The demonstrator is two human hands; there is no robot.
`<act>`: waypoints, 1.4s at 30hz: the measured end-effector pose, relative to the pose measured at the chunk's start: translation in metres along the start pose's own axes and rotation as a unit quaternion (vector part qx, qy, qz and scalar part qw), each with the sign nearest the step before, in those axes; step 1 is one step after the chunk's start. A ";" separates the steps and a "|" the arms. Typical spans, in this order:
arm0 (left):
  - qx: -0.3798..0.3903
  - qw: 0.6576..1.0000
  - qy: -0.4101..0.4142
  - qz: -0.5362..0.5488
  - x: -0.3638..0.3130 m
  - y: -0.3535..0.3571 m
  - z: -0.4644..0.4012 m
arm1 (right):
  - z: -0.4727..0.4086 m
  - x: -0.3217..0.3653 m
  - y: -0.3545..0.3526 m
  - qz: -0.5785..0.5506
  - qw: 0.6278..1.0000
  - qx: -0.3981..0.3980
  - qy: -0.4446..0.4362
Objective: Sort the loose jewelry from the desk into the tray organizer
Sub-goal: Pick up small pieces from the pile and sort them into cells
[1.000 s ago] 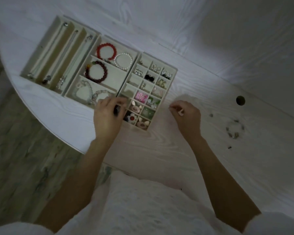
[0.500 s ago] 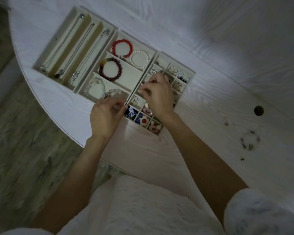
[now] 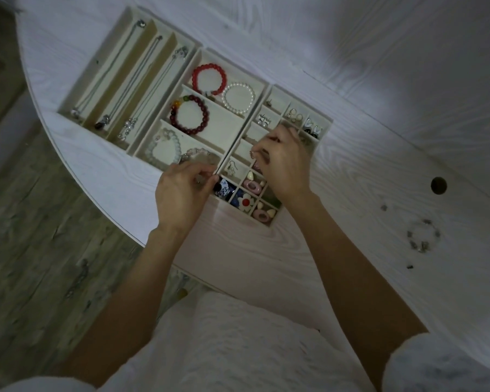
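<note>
The right hand (image 3: 285, 165) pinches a small earring (image 3: 253, 153) over the tray (image 3: 327, 123); the left hand (image 3: 181, 193) pinches the tray's near wall. A loose bracelet (image 3: 423, 234) lies toward the table's (image 3: 266, 264) right edge.

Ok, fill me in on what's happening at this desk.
A person is sorting jewelry into a tray organizer on a white desk. The right hand is over the small-compartment section, pinching a small piece there. The left hand holds the near edge of the trays by the bracelet section. Necklaces, bracelets and earrings already fill many slots. A loose bracelet and a few small bits are not yet sorted, lying on the desk to the right.
</note>
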State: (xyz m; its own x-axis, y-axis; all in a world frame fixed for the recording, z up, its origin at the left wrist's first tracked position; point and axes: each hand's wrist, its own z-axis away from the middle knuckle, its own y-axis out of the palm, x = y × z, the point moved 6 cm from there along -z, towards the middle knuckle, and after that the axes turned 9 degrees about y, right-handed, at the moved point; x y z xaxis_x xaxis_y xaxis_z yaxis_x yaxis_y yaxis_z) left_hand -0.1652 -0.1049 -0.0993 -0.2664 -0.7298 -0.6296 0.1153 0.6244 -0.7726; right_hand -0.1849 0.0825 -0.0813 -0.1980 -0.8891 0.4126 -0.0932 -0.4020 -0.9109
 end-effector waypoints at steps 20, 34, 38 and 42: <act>-0.005 1.000 0.004 0.000 0.002 0.002 0.001 | -0.005 0.010 0.006 0.046 0.997 0.063 -0.025; -0.005 1.000 0.012 -0.009 0.002 0.002 0.001 | -0.012 0.026 0.017 0.111 0.987 0.092 -0.066; -0.004 1.000 0.009 -0.015 0.003 0.001 -0.001 | -0.009 0.022 0.018 0.121 0.985 0.111 -0.054; 0.000 1.000 0.006 -0.018 0.001 0.001 0.000 | -0.012 0.028 0.022 0.140 0.984 0.089 -0.059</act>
State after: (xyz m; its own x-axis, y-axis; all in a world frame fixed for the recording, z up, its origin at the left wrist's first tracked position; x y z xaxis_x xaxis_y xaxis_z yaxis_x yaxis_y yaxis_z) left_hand -0.1654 -0.1049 -0.1012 -0.2815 -0.7482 -0.6009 0.1050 0.5984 -0.7943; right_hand -0.2039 0.0510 -0.0894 -0.0769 -0.9855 0.1513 0.1234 -0.1600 -0.9794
